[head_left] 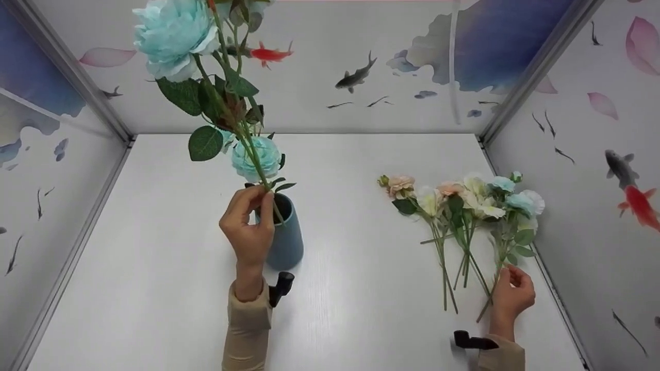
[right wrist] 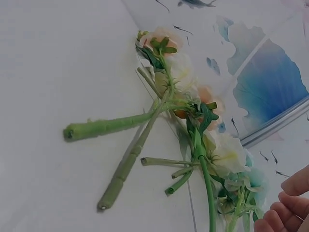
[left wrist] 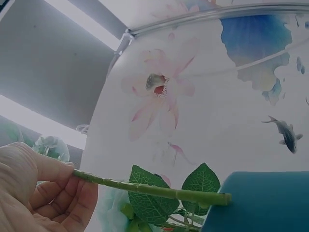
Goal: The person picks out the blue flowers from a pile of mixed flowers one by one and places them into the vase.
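My left hand pinches the green stem of an artificial flower with a large turquoise bloom and dark green leaves. The stem's cut end overlaps the rim of a blue vase, which stands upright below the hand. Another turquoise bloom shows behind the held stem. On the right, my right hand has loosely bent fingers beside the stem of the rightmost pale blue flower. In the right wrist view, its fingertips are close to the leaves, with nothing visible between them.
Peach flowers and cream flowers lie with crossed stems on the white table, left of my right hand. Printed wall panels border the table at the back and both sides.
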Motion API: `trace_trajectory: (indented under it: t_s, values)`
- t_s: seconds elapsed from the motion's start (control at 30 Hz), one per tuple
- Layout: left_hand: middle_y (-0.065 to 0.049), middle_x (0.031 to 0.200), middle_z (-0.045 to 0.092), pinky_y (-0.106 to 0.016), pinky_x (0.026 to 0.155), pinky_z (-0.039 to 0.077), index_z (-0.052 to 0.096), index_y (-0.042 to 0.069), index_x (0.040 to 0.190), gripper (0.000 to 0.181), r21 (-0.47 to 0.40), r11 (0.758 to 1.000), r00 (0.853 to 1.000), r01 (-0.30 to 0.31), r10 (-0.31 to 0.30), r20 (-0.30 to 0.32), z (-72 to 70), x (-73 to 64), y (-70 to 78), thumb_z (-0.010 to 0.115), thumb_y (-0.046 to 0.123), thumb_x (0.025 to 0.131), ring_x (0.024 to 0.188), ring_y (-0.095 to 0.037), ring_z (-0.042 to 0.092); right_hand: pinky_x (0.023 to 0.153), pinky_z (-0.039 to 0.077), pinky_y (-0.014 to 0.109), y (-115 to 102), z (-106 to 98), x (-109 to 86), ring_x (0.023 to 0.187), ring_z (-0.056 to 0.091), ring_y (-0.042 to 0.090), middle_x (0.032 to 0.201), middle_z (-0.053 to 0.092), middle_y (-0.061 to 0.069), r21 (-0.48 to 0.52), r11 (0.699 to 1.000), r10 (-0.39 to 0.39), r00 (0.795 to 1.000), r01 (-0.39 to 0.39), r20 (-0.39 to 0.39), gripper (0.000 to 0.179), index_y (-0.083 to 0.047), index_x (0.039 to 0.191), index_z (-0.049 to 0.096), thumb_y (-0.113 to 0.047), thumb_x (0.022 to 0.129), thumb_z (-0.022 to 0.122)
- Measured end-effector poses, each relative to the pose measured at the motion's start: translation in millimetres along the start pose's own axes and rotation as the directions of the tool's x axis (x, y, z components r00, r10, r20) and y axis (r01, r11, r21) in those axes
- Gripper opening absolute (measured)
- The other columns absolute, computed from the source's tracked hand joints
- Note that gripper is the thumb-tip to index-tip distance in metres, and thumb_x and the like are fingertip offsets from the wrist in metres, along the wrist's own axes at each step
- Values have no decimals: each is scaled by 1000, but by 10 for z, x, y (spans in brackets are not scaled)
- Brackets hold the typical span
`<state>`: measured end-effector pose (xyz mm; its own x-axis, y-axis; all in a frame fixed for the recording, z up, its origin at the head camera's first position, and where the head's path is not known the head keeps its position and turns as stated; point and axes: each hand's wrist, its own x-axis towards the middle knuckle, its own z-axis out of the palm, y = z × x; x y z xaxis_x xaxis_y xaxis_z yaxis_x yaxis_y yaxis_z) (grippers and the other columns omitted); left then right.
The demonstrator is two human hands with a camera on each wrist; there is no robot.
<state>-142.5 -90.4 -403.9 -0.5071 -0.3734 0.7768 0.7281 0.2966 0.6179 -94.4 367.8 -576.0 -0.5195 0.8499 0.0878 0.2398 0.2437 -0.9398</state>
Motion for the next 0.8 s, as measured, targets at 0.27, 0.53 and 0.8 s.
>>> trace_trajectory:
  t_s: [0.27, 0.53, 0.8]
  values:
    - [-15, 77, 62, -20, 63, 52, 66, -9, 85, 15, 2, 999, 999, -38, 38, -24, -11, 88, 6, 64, -19, 74, 68, -14, 60, 71, 37, 21, -23, -67, 74, 75, 43, -1, 84, 50, -9, -82, 992, 108, 990, -100, 93, 29, 6, 115, 58, -10, 93, 47]
    - [-17, 78, 62, -22, 63, 53, 66, -10, 86, 16, -11, 999, 999, -36, 35, -23, -19, 75, -30, 64, -19, 74, 70, -15, 61, 68, 39, 16, -12, -33, 108, 73, 45, -2, 73, 49, -19, -120, 990, 86, 987, -71, 133, 28, 5, 112, 60, -11, 90, 55]
    - [-16, 80, 63, -22, 65, 53, 67, -9, 88, 16, 7, 1000, 1000, -20, 20, -13, -33, 26, -103, 65, -18, 75, 72, -15, 61, 59, 38, 10, -25, 35, 159, 65, 45, -8, 72, 50, -15, -157, 988, 30, 988, -6, 149, 25, 7, 107, 62, -10, 89, 57]
